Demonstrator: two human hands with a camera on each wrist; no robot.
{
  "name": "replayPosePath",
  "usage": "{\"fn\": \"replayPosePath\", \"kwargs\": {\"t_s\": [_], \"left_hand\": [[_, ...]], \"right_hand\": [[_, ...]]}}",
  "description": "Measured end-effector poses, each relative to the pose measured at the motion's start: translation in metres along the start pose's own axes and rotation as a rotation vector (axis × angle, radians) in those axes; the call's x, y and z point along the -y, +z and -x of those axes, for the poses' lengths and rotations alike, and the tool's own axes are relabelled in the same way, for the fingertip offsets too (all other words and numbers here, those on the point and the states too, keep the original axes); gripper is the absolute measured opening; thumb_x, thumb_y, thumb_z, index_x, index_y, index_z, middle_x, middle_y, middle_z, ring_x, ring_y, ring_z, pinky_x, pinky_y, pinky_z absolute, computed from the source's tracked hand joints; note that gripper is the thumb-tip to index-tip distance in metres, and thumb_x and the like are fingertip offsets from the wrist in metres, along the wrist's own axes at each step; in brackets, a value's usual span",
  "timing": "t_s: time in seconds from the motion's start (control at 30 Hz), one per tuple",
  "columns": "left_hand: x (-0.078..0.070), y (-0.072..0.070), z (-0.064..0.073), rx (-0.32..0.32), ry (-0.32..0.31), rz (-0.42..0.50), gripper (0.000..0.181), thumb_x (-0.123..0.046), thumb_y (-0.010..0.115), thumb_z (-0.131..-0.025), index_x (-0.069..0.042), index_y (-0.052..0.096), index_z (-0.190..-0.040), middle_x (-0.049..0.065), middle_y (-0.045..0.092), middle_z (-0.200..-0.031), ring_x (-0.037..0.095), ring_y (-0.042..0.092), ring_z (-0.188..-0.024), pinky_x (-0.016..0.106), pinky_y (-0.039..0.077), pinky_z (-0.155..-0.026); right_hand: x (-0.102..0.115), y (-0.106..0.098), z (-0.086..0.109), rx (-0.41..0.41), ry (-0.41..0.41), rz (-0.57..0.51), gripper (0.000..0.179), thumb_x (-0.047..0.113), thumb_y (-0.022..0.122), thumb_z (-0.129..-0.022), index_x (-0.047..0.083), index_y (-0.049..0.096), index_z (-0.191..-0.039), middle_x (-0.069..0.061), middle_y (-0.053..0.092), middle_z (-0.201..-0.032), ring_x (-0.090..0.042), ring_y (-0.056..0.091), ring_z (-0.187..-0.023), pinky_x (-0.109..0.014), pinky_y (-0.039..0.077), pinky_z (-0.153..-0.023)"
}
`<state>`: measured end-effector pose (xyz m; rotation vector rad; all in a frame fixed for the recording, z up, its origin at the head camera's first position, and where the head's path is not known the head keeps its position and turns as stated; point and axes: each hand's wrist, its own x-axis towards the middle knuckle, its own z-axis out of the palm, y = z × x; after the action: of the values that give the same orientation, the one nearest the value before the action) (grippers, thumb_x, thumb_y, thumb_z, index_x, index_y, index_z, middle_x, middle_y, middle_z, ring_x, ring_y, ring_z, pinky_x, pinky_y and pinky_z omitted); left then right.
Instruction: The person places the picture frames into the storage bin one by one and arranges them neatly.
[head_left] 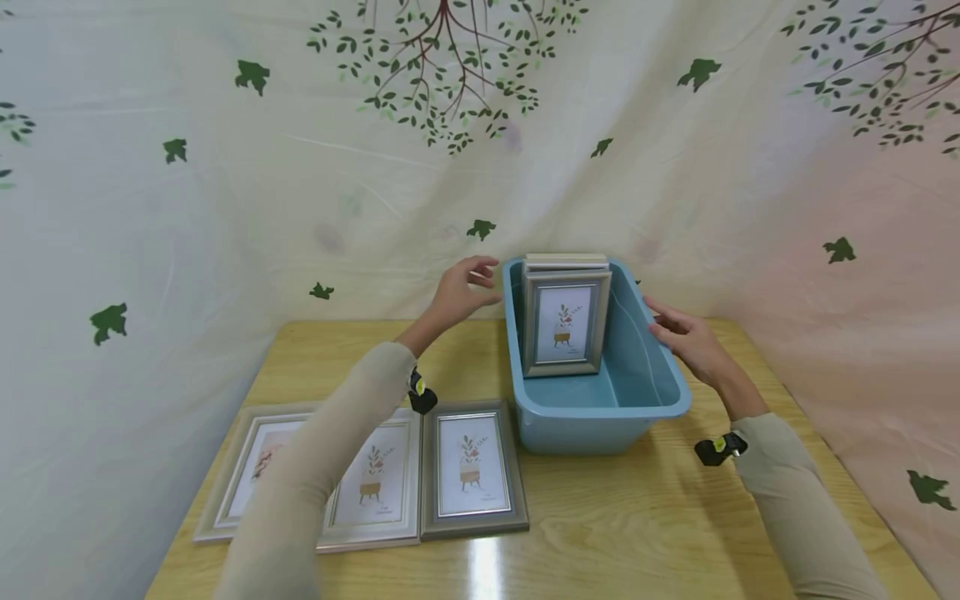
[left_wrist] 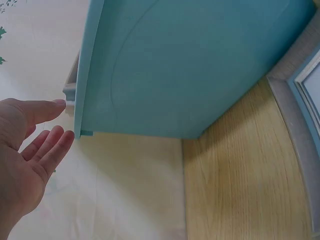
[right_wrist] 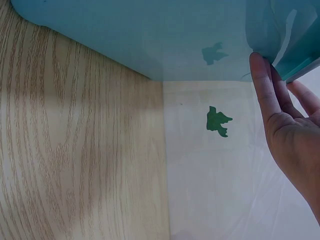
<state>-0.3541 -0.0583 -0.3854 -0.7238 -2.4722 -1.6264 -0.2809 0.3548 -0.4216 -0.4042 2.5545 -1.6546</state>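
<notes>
A light blue plastic tub (head_left: pixel 592 433) stands on the table, with several picture frames (head_left: pixel 564 325) leaning upright in its far part; the front one has a grey-brown border and a potted-plant print. My left hand (head_left: pixel 467 287) is beside the tub's far left rim, fingers loosely bent and spread, holding nothing. The left wrist view shows its thumb and fingertips close to the rim (left_wrist: pixel 85 70). My right hand (head_left: pixel 690 337) is at the tub's right side. Its extended fingers (right_wrist: pixel 265 90) touch the outer wall just under the rim in the right wrist view.
Left of the tub, a grey picture frame (head_left: pixel 474 467), a silvery-white one (head_left: pixel 375 483) and a cream one (head_left: pixel 240 475) lie face up in a row. My left sleeve (head_left: pixel 330 450) covers part of them. A patterned cloth (head_left: pixel 390 208) hangs behind the wooden table (head_left: pixel 600 533).
</notes>
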Motion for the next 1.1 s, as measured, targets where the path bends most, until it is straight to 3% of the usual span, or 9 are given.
{"fn": "replayPosePath", "kwargs": {"t_s": [0.27,0.57,0.87,1.1], "left_hand": [[0.018,-0.017,0.028,0.093,-0.063,-0.062,0.059,-0.003,0.078,-0.088,-0.003,0.056,-0.142,0.021,0.066,-0.12,0.035,0.069,-0.109,0.044,0.06,-0.091],[0.042,-0.029,0.06,0.226,-0.103,-0.064,0.059,0.005,0.079,-0.082,0.007,0.057,-0.137,0.025,0.067,-0.108,0.04,0.071,-0.1,0.036,0.063,-0.081],[0.068,-0.035,0.088,0.379,-0.123,-0.134,0.041,0.002,0.081,-0.082,0.01,0.067,-0.12,0.031,0.069,-0.106,0.029,0.072,-0.093,0.034,0.061,-0.086],[0.083,-0.035,0.11,0.462,-0.155,-0.2,0.033,-0.004,0.081,-0.084,0.005,0.072,-0.115,0.02,0.074,-0.108,0.02,0.07,-0.092,0.032,0.06,-0.084]], "right_hand": [[0.0,0.0,-0.001,0.005,0.023,-0.014,0.062,0.029,0.053,-0.107,0.015,0.027,-0.161,0.017,0.061,-0.116,0.0,0.063,-0.101,-0.019,0.058,-0.081],[0.003,-0.001,-0.002,0.005,0.024,0.011,0.063,0.029,0.053,-0.107,0.015,0.026,-0.162,0.017,0.06,-0.116,0.001,0.063,-0.1,-0.019,0.058,-0.08],[0.005,0.001,-0.001,0.001,0.044,-0.015,0.063,0.028,0.054,-0.107,0.016,0.026,-0.162,0.016,0.06,-0.116,-0.001,0.063,-0.099,-0.02,0.058,-0.078],[0.004,0.0,-0.001,-0.005,0.054,0.017,0.064,0.031,0.054,-0.106,0.016,0.026,-0.162,0.017,0.06,-0.114,0.0,0.063,-0.098,-0.019,0.057,-0.079]]}}
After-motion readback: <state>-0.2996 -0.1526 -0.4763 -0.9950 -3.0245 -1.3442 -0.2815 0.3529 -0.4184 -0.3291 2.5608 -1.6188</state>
